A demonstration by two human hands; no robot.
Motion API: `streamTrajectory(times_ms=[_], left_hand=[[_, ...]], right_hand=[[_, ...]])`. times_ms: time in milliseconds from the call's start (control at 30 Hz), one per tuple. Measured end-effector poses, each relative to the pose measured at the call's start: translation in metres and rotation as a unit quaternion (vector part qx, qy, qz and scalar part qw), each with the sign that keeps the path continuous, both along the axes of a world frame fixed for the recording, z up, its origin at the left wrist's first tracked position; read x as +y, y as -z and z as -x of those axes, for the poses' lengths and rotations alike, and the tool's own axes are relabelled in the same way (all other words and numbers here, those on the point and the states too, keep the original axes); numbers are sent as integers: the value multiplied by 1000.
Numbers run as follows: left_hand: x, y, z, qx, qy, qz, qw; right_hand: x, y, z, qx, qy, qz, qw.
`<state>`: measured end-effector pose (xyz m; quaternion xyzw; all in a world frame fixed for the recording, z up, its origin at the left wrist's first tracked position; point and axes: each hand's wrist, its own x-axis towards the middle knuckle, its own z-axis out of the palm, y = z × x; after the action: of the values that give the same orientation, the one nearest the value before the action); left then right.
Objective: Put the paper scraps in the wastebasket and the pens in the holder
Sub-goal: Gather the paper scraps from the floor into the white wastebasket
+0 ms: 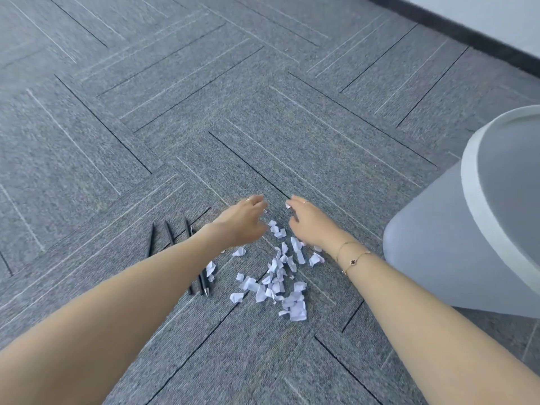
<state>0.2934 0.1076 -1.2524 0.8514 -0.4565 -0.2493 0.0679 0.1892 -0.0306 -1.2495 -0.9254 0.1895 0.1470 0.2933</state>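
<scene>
**Both hands held over the far end of the scrap pile**

Head view: A grey carpet (204,112) laid in a herringbone pattern filled the frame. Just below centre, a loose pile of white paper scraps (277,282) was spread on it, thinning out toward the two hands above it. The left hand (244,220) was seen just left of centre, its fingers loosely extended and nothing visibly grasped; a ring was worn on one finger. The right hand (306,223) was seen just right of centre, fingers relaxed and slightly curved above the uppermost scraps, with nothing clearly pinched; whether its fingertips touched a scrap could not be told. Two thin bracelets (352,257) were worn at the right wrist. Black pens (169,233) were laid side by side on the carpet left of the pile, partly hidden by the left forearm. A pale wastebasket (438,252) was placed at the right edge of the frame, near the scraps. A dark baseboard (467,33) was visible in the upper right corner.
</scene>
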Motion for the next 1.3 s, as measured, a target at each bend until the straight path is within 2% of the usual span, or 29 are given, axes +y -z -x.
streamTrajectory(times_ms=[200,433,633,733,867,967,1067,1200,1300], left_hand=[[-2,19,12,-26,65,-43,997],[36,23,18,-50,76,-70,993],[70,14,36,-24,53,-99,993],[88,12,57,-20,21,-85,996],[108,10,89,-41,25,-54,997],[117,12,102,-33,-45,20,998],[117,22,105,-41,-90,21,995],[112,29,115,-125,-142,26,982],[109,38,127,-79,-181,24,980]], right_hand=[[-2,22,-4,48,-52,63,996],[8,22,23,30,-73,68,995],[24,22,66,31,-63,63,996],[38,22,92,20,-55,57,997],[64,21,124,-4,-55,48,997],[76,25,140,-40,-28,74,996],[80,30,150,-68,27,83,994],[95,46,157,-40,41,66,996],[106,60,153,-15,34,90,995]])
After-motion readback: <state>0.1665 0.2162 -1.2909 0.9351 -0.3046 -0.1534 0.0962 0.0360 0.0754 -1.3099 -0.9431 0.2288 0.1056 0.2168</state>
